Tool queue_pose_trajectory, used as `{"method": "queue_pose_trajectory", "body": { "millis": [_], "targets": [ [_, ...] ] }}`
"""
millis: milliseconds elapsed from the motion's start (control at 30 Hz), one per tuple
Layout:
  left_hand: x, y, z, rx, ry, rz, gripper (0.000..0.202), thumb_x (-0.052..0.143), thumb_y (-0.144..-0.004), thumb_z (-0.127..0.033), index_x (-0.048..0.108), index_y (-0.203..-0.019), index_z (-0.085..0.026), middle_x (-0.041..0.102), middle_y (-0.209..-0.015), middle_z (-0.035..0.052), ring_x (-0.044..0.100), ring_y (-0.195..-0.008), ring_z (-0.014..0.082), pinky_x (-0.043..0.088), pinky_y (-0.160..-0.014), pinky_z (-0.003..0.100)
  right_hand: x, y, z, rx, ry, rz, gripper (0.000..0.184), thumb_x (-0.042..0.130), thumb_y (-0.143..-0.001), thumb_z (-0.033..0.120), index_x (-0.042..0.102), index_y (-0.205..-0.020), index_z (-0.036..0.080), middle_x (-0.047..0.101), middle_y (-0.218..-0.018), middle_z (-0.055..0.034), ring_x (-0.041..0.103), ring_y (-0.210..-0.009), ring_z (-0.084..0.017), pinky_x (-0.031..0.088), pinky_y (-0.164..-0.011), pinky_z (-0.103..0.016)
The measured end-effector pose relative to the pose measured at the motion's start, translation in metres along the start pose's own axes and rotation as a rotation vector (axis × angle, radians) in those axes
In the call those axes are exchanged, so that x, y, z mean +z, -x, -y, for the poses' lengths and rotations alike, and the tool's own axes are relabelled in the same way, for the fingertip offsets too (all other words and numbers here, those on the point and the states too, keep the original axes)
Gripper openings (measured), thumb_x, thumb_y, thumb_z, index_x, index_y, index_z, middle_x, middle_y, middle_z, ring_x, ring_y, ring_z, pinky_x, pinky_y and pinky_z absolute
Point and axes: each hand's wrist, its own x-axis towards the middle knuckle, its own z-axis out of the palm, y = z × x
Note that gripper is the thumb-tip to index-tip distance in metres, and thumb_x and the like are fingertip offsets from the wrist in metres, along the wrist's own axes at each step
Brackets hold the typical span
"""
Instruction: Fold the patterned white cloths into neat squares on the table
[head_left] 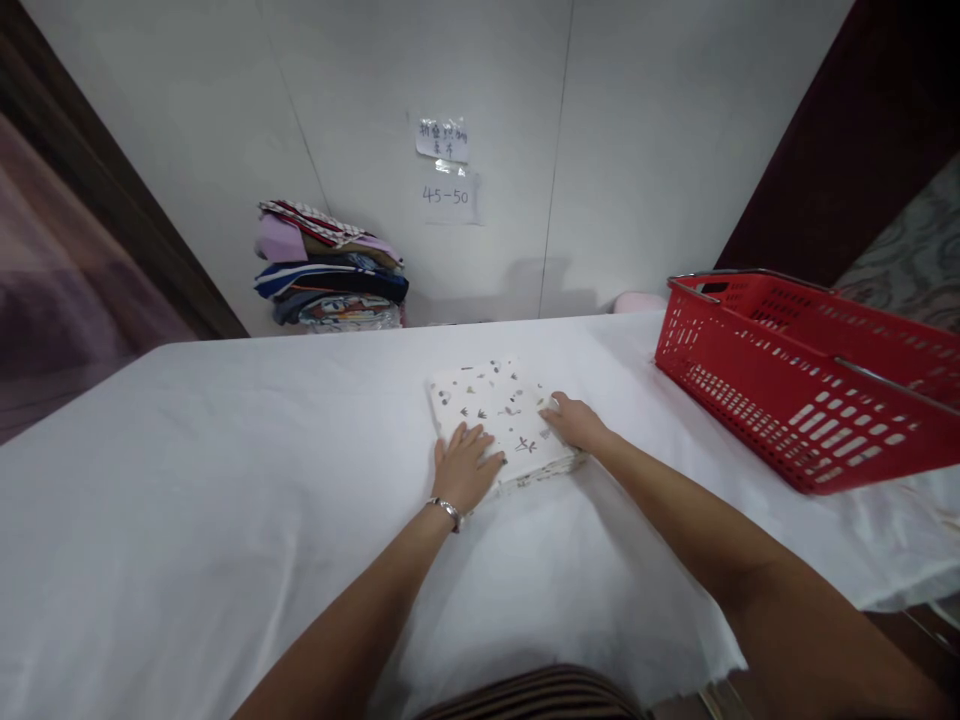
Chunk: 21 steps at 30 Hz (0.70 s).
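My left hand lies open, flat on the folded patterned cloth. My right hand, open, presses its right edge, seemingly smoothing. Lifting would need a grip underneath.

Red plastic basket with metal handles, tilted, on the right of the white-covered table. Stack of folded clothes beyond the far edge, against the wall. Above, two paper notes, one reading 45-50.

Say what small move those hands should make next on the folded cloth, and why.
Probably slide both hands under the patterned folded cloth to lift it: it lies as a neat rectangle, left hand flat on top, right hand at its right edge.
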Motion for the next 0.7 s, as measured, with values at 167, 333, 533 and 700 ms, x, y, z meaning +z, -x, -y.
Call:
{"method": "queue_pose_trajectory", "body": {
  "millis": [167,333,533,700],
  "targets": [
    [-0.003,0.0,0.001,0.026,-0.011,0.018,0.041,0.039,-0.082,-0.05,0.051,-0.116,-0.031,0.036,-0.138,-0.0014,0.016,-0.132,0.023,0.006,-0.105,0.052,0.004,0.006,0.002,0.065,0.049,-0.004,0.052,0.028,-0.085,0.056,0.046,-0.115,0.017,0.062,-0.1,-0.0147,0.056,-0.092,-0.028,0.038,-0.074,-0.034],
    [-0.009,0.003,-0.009,0.083,-0.029,-0.006,0.051,0.038,-0.082,-0.053,0.044,-0.124,-0.026,0.029,-0.142,0.0031,0.013,-0.133,0.0232,0.005,-0.106,0.049,0.005,0.008,-0.001,0.071,0.046,-0.009,0.058,0.029,-0.085,0.056,0.039,-0.125,0.016,0.059,-0.106,-0.0174,0.054,-0.097,-0.03,0.036,-0.079,-0.04],
    [-0.002,0.009,-0.014,0.275,-0.096,0.05,0.043,0.033,-0.086,-0.048,0.044,-0.124,-0.03,0.035,-0.138,0.0015,0.021,-0.131,0.0231,0.004,-0.106,0.05,0.001,-0.002,0.022,-0.241,0.083,-0.151,0.056,0.037,-0.086,0.04,0.028,-0.135,0.016,0.034,-0.138,-0.0132,0.026,-0.127,-0.025,0.022,-0.1,-0.037],
    [-0.002,0.01,-0.015,0.282,-0.124,0.036,0.043,0.033,-0.086,-0.047,0.044,-0.123,-0.029,0.038,-0.137,0.003,0.022,-0.13,0.0249,0.007,-0.105,0.053,0.012,-0.029,0.076,-0.603,0.143,-0.074,0.061,0.034,-0.086,0.045,0.025,-0.137,0.014,0.017,-0.146,-0.0096,0.008,-0.133,-0.022,0.01,-0.105,-0.037]
  ]
}}
